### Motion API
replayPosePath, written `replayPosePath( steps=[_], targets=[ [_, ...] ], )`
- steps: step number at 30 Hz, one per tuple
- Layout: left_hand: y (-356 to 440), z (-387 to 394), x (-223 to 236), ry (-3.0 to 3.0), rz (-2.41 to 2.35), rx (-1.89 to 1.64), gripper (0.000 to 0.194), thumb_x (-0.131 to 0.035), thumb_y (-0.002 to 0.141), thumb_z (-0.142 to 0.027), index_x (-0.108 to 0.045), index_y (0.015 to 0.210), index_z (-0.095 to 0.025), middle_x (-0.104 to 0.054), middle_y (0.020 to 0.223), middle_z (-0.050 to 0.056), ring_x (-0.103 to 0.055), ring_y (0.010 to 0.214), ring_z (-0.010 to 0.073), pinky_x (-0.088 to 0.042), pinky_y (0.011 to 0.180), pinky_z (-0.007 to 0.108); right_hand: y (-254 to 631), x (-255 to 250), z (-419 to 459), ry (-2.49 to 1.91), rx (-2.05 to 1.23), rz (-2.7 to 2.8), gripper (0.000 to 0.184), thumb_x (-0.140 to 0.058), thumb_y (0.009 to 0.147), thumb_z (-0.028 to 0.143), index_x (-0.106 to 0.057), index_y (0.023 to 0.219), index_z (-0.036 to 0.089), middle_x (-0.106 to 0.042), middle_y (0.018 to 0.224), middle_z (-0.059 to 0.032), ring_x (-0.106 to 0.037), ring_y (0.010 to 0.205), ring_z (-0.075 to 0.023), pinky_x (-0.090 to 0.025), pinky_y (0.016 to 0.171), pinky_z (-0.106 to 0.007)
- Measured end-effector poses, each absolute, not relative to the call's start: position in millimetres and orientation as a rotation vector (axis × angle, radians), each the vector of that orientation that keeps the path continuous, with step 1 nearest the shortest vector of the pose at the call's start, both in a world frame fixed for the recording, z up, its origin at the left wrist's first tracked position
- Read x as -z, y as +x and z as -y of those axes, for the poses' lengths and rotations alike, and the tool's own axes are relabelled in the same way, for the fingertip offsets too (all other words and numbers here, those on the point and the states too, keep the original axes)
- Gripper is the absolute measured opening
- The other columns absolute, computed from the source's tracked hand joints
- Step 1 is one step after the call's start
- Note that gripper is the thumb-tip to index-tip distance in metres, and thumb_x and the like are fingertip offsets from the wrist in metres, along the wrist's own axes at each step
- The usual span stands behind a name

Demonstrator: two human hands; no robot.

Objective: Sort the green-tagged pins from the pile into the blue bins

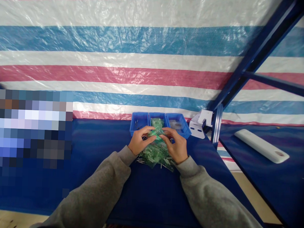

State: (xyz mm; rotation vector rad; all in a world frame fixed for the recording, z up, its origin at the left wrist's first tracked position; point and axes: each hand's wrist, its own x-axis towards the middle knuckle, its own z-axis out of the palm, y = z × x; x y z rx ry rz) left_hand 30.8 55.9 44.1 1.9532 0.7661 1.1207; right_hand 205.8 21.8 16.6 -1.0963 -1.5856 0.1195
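Observation:
Both my hands meet over a heap of small green plastic bags [156, 154] on the blue table, with thin metallic pieces sticking out at its edges. My left hand [141, 139] pinches a green plastic bag [157, 131] from one side. From the other side my right hand [175, 144] pinches the same bag, thumb and fingers close together. Just beyond stand three blue bins in a row. The left bin [139, 122] has a few thin dark pieces, the middle one holds green bags [157, 122], and the right bin [178, 123] has clear plastic bags.
White cut card pieces [200, 123] lie right of the bins, against a blue metal frame [217, 127]. A long white plastic object [261, 145] rests on the neighbouring blue table [265, 179], across a gap. Striped sheeting [144, 60] hangs behind. The far left is pixelated.

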Motion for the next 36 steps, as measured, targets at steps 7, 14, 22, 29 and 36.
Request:
replayPosePath(
  steps=[7, 14, 22, 29, 36],
  targets=[
    [36, -53, -39, 1.566, -0.724, -1.15, 0.057, -0.069, 0.075, -0.034, -0.038, 0.121, -0.019, -0.061, 0.06, -0.004, -0.063, 0.051, 0.0146, -0.052, 0.055, 0.026, 207, -25, -17, -0.978, -0.109, 1.66, 0.024, -0.042, 0.092, 0.021, -0.065, 0.101, 0.022, -0.064, 0.11, -0.008, -0.061, 0.099, -0.0203, -0.052, 0.085, -0.038],
    [33, -56, -38, 1.77, -0.751, -1.228, 0.029, -0.062, 0.081, -0.039, -0.059, 0.095, -0.014, -0.064, 0.076, 0.005, -0.062, 0.066, 0.0142, -0.051, 0.063, 0.027, 208, -24, -22, -1.015, -0.095, 1.64, 0.014, -0.054, 0.087, 0.023, -0.065, 0.093, 0.021, -0.066, 0.094, -0.0064, -0.062, 0.089, -0.0191, -0.051, 0.079, -0.034],
    [33, -59, -33, 1.692, -0.78, -1.286, 0.02, -0.061, 0.082, -0.032, -0.058, 0.094, -0.016, -0.06, 0.074, 0.0, -0.056, 0.058, 0.0099, -0.048, 0.059, 0.022, 213, -24, -19, -1.078, -0.378, 1.573, 0.02, -0.05, 0.088, 0.027, -0.068, 0.088, 0.02, -0.07, 0.08, -0.0018, -0.065, 0.07, -0.0159, -0.052, 0.067, -0.029],
    [25, -63, -36, 1.67, -0.715, -1.23, 0.017, -0.054, 0.082, -0.024, -0.067, 0.087, -0.014, -0.066, 0.085, 0.006, -0.06, 0.072, 0.0158, -0.049, 0.067, 0.028, 219, -25, -16, -1.025, -0.43, 1.636, 0.028, -0.051, 0.083, 0.02, -0.068, 0.105, 0.021, -0.072, 0.097, -0.0041, -0.069, 0.087, -0.021, -0.054, 0.078, -0.034],
    [29, -59, -39, 1.908, -0.804, -1.34, 0.016, -0.071, 0.072, -0.029, -0.067, 0.079, -0.015, -0.06, 0.089, 0.006, -0.057, 0.082, 0.0165, -0.049, 0.067, 0.025, 216, -28, -16, -1.008, -0.435, 1.664, 0.024, -0.054, 0.084, 0.021, -0.065, 0.105, 0.02, -0.071, 0.083, -0.0032, -0.068, 0.079, -0.0191, -0.053, 0.079, -0.035]
  ],
)
